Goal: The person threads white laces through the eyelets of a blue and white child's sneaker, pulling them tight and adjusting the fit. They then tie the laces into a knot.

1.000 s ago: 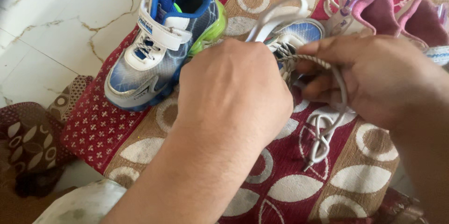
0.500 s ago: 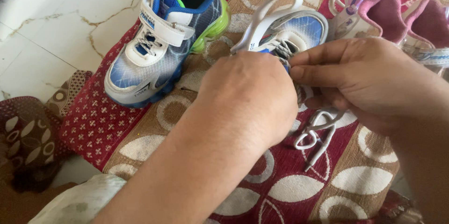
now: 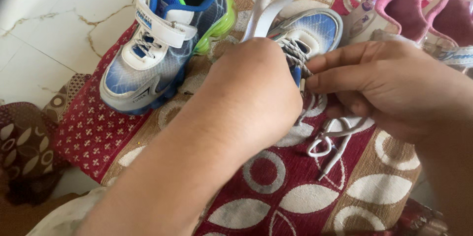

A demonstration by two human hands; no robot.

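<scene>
The patterned mat (image 3: 295, 196) is taken as landmark: on it, at its far left, a strapped sneaker (image 3: 157, 53) is set; to its right a second sneaker (image 3: 310, 34) is placed, with two further shoes (image 3: 419, 14) found at the far right.

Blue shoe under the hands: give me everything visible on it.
The blue shoe being laced is a small sneaker with a blue lightning-pattern upper, grey sole edge and a white strap standing up and open. It looks like synthetic fabric with white panels. It sits on the red patterned mat, heel away from the camera, mostly hidden by the left hand. The right hand pinches its speckled lace; loose white lace ends trail on the mat.
</scene>
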